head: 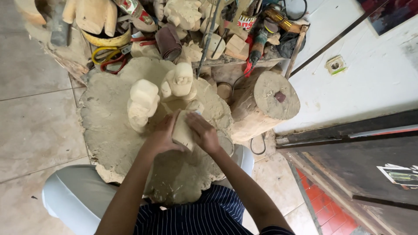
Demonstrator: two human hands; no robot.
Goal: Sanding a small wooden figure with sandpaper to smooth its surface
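The person sits over a broad, dust-coated slab of wood (109, 126) that serves as a work surface, both bare hands meeting on a small pale wooden block (183, 130) near the slab's middle. The left hand (162, 137) wraps the block from its left side, fingers curled around it in a firm grasp, the palm hidden against the wood. The right hand (203, 132) lies over the block's right and upper edge, fingers bent and pressed down on it; whether a small tool or a scrap of abrasive sits under those fingers cannot be told. Neither hand is spread open: both are closed onto the same piece.

Just beyond the hands, two rough-carved pale wooden figures (143, 104) stand upright on the slab, close together, the nearer one almost touching the block. To the right, apart from the slab's edge, stands a thick log stump (265, 104) with a small dark piece on its top. Farther away, a cluttered bench (244, 56) carries more unfinished carvings, a dark roll of sandpaper (169, 42), cords and hand tools. A yellow and red coil (106, 56) lies at the slab's far left edge. The floor is pale tile (35, 130).
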